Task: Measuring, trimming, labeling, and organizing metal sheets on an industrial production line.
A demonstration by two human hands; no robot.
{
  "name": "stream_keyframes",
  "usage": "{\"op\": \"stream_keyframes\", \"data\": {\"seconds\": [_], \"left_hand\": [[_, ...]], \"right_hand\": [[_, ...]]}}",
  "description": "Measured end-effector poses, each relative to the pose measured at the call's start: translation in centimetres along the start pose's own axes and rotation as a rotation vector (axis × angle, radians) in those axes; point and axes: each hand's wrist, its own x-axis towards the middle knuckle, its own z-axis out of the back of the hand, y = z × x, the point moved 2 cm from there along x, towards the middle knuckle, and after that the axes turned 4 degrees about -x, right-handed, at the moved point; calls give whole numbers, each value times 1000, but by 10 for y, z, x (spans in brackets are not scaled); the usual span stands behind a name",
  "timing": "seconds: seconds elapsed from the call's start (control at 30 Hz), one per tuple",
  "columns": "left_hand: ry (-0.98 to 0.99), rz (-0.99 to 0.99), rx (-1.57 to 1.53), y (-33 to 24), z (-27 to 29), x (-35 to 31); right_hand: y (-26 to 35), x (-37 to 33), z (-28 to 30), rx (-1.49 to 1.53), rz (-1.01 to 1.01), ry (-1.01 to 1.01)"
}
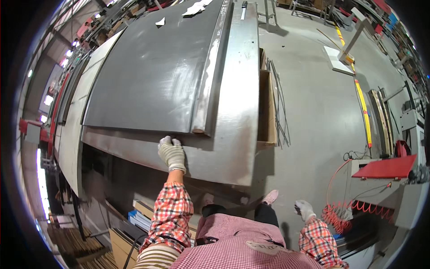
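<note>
- Right hand [305, 210]: above the floor [309, 98], half open, nothing visible in it.
- Left hand [171, 154]: fingers bent at the near edge of the sheet [143, 85]; cannot tell whether gripping.
- Sheet: on the table [233, 148], bar [207, 94] along its right.

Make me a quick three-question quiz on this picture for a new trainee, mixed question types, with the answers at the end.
1. Which gloved hand is nearer the dark grey panel?
2. True or false: the right hand rests on that panel.
3. Where in the picture is the red coiled hose? A) upper left B) lower right C) top middle

Key:
1. The left hand.
2. False; the right hand is well away from it.
3. B
</note>
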Motion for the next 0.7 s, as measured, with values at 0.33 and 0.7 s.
{"op": "stream_keyframes", "data": {"seconds": [0.33, 0.7], "left_hand": [[-174, 223, -239, -30, 12, -44], [-69, 599, 139, -2, -10, -39]], "right_hand": [[21, 54, 246, 236, -57, -195], [305, 105, 202, -485, 384, 60]]}}
